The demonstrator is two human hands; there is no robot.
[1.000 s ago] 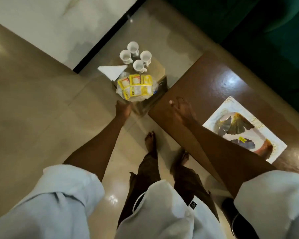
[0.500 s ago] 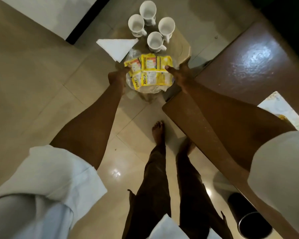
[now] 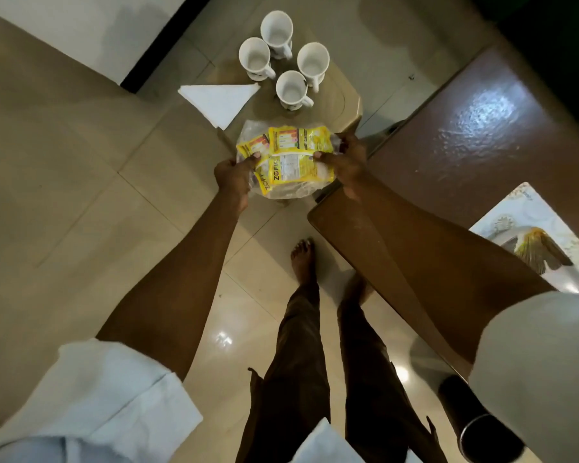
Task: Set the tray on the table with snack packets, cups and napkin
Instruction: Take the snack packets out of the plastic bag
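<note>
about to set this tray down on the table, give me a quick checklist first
1. Grip: left hand and right hand hold the tray at its near end, thumbs on the snack packets: ok.
2. Four cups upright: ok.
3. Napkin fully on the tray: cannot tell.
4. Tray over the table: not ok, it hangs over the floor beside the table's corner.
5. Landing spot near that corner bare: ok.
</note>
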